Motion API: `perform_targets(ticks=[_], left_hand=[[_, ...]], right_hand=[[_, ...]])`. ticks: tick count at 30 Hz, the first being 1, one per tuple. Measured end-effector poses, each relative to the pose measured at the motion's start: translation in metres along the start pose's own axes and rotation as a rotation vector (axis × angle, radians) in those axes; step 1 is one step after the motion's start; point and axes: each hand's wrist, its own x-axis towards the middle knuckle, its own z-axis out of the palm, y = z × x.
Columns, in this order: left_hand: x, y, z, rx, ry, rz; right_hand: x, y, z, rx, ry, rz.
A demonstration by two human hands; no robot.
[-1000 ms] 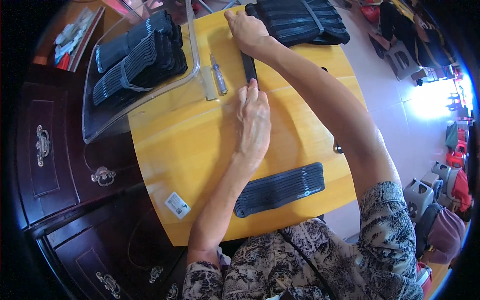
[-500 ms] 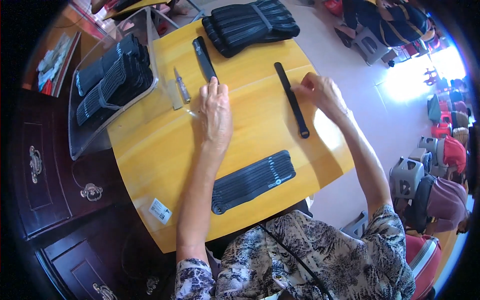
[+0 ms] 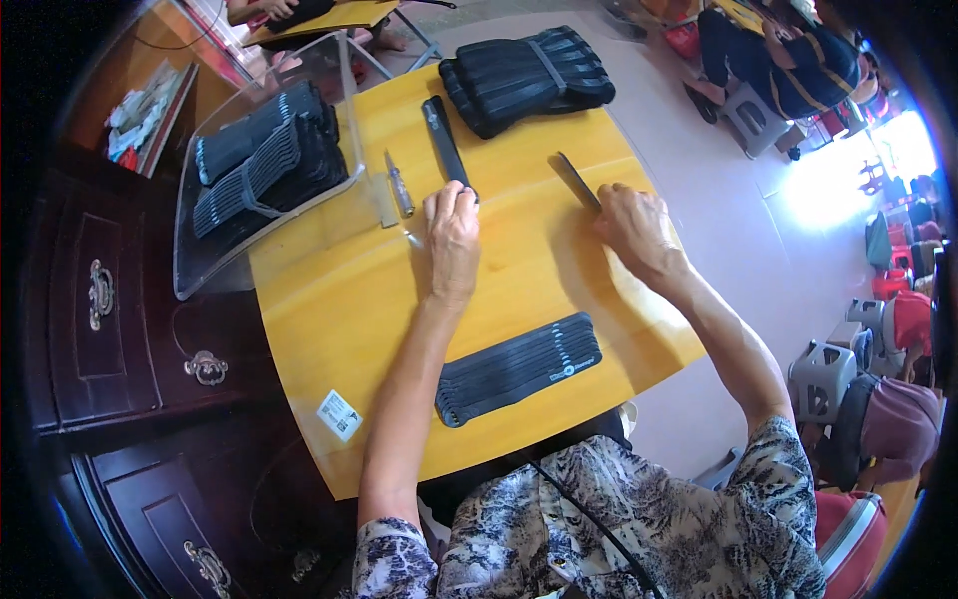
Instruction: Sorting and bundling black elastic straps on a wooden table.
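My left hand (image 3: pixel 454 240) is closed, its fingertips gripping the near end of a short stack of black straps (image 3: pixel 442 140) that lies on the yellow table. Over at the right side of the table, my right hand (image 3: pixel 639 232) is closed around a single black strap (image 3: pixel 576 180). The far part of that strap sticks out beyond my fingers, while the rest is hidden by the hand. Nearer to me, a fanned row of black straps (image 3: pixel 519 369) with a pale printed mark lies flat. Left of my left hand rests a slim pointed tool with a clear handle (image 3: pixel 401 192).
A thick banded bundle of black straps (image 3: pixel 527 80) sits at the table's far edge. On the left stands a clear plastic bin (image 3: pixel 357 130) holding more bundles. A white label (image 3: pixel 339 415) lies near the left edge. Dark drawers (image 3: pixel 120 329) flank the table; other people sit around.
My right hand has come down onto the single strap and closed on it; before, it hovered beside it. My left hand keeps its grip on the stack. The whole view has shifted slightly.
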Motion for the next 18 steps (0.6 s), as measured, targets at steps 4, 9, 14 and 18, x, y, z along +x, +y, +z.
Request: perform_targets(ticks=[4, 9, 14, 18], left_hand=[[-0.001, -0.001, -0.008, -0.119, -0.013, -0.065], [-0.004, -0.01, -0.002, -0.244, 0.103, -0.087], [0.0, -0.004, -0.001, -0.253, 0.129, -0.095], [-0.002, -0.01, -0.001, -0.322, 0.104, -0.184]], right_hand=[[0.023, -0.029, -0.037, 0.311, -0.089, 0.075], [0.095, -0.068, -0.011, 0.828, -0.165, -0.024], [0.16, -0.085, 0.024, 0.764, -0.129, -0.053], [0.179, -0.106, 0.04, 0.627, -0.101, -0.039]])
